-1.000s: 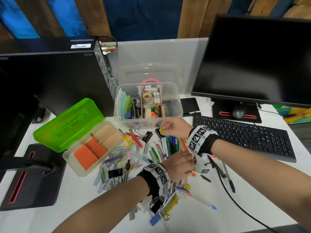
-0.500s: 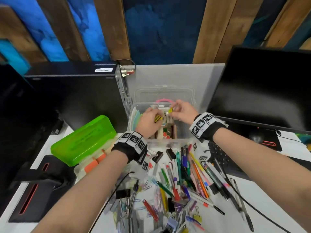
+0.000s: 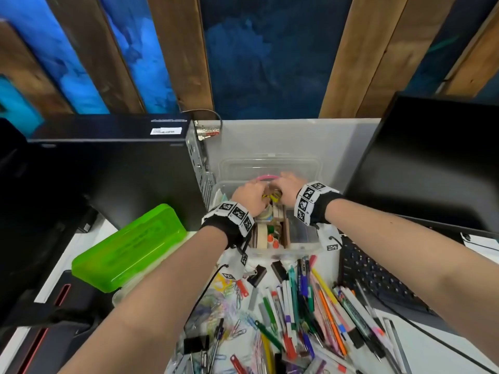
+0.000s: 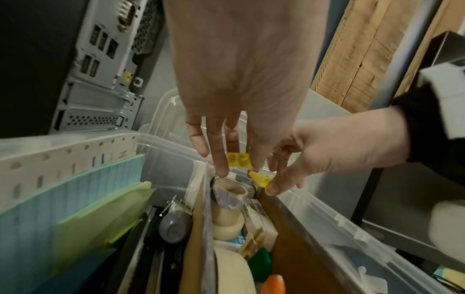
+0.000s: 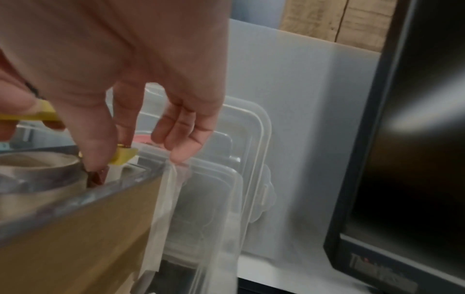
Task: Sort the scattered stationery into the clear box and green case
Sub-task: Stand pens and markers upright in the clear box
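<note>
Both hands hover over the middle compartment of the clear box (image 3: 306, 248), close together. My left hand (image 3: 249, 197) pinches a small yellow piece (image 4: 239, 160) between thumb and forefinger, just above a tape roll (image 4: 230, 192). A second small yellow piece (image 5: 123, 157) is pinched in my right hand (image 3: 285, 186), right beside the first, by the box's inner divider. The green case (image 3: 129, 247) lies open at the left with its lid up. Pens and markers (image 3: 310, 306) and paper clips (image 3: 221, 300) lie scattered on the desk in front of the box.
The box's clear lid (image 3: 270, 163) leans behind it against a white panel. A black computer tower (image 3: 108, 171) stands to the left and a monitor (image 3: 432, 157) to the right. A keyboard (image 3: 378, 282) and a cable lie at the right.
Both hands have risen from the desk pile to the clear box, each carrying a yellow piece, and now sit lower and further back over its middle compartment. The head view has tilted up.
</note>
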Action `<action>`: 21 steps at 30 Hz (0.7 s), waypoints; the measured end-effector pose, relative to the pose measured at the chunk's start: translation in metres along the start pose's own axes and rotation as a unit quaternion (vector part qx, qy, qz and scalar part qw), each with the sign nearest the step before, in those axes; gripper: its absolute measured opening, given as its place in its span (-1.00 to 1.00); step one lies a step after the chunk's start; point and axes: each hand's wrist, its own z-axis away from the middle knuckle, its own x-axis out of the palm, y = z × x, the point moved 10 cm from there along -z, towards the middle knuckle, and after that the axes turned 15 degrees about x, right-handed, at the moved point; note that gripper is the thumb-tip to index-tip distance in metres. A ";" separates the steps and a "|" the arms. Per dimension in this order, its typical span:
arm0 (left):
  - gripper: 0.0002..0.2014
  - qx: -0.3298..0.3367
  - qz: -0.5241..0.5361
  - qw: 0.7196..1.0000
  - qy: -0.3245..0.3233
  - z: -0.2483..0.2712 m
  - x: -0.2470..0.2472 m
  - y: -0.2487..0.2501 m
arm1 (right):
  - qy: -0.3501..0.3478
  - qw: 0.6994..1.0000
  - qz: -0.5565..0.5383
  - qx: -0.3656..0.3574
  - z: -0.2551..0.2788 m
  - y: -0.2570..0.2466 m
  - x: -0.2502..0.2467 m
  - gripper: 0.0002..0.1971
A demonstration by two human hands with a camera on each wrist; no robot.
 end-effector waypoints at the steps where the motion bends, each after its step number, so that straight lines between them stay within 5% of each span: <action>1: -0.74 0.000 0.002 1.000 0.000 -0.001 0.001 -0.001 | -0.005 1.000 0.006 -0.006 -0.001 -0.002 0.001 -0.71; 6: -0.74 -0.004 0.031 1.000 0.002 -0.005 0.002 -0.005 | -0.021 0.999 0.031 -0.013 -0.009 -0.001 0.010 -0.79; 13: -0.86 -0.014 0.031 0.999 0.010 -0.001 0.000 -0.017 | -0.036 0.998 0.042 0.001 -0.014 0.008 0.022 -0.63; 17: -0.88 -0.018 0.034 0.999 0.008 0.002 -0.001 -0.019 | -0.061 0.997 0.035 0.002 -0.013 0.005 0.022 -0.90; 21: -0.87 -0.025 0.039 0.999 0.011 0.002 -0.004 -0.019 | -0.034 0.999 0.030 -0.006 -0.014 0.003 0.027 -0.75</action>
